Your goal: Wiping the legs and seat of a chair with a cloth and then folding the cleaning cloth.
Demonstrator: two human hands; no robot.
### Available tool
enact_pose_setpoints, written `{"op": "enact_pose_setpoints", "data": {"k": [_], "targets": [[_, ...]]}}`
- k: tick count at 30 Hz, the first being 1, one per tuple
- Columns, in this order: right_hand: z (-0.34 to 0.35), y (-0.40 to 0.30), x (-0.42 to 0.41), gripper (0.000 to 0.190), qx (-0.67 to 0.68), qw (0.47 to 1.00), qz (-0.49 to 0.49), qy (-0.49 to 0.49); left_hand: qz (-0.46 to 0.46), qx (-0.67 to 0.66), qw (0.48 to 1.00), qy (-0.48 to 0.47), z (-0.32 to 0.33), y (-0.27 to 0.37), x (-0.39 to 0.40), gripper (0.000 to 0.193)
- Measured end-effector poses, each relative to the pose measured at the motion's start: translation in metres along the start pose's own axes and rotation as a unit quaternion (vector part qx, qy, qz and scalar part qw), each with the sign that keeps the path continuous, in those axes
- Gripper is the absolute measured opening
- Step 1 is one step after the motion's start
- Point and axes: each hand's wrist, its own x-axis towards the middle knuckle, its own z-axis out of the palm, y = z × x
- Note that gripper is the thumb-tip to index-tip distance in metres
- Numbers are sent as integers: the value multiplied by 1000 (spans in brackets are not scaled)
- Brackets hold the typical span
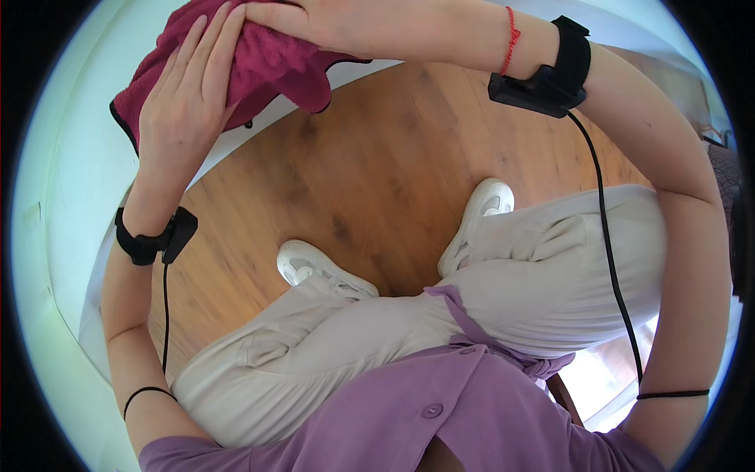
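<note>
A crumpled magenta fleecy cloth with dark edging lies at the upper left, over the rim of a white surface. My left hand rests on it with straight fingers on top, its thumb mostly tucked under a fold. From the right, my right hand reaches the cloth with its thumb laid on the fabric near my left fingertips. The top edge of the picture cuts off the other right fingers, so their grip is hidden. A corner of the cloth hangs over the rim.
The white surface curves along the left and top. Below it is a wood-look floor, with my white shoes on it. Black devices are strapped to both wrists, and a black cable runs along my right arm.
</note>
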Motion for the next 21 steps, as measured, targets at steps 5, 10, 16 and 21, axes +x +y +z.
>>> {"op": "enact_pose_setpoints", "data": {"k": [5,10,16,21], "targets": [[-4,-3,5,41,9,1000,15,5,-39,-2,999,-13,-7,10,4,72],[-8,-1,12,43,0,1000,16,-7,-53,6,998,27,-7,10,7,72],[-8,-2,18,43,9,999,26,28,-24,89,993,67,-14,9,14,47],[-19,-3,19,42,-93,995,-8,26,-13,91,995,37,-16,6,17,49]]}}
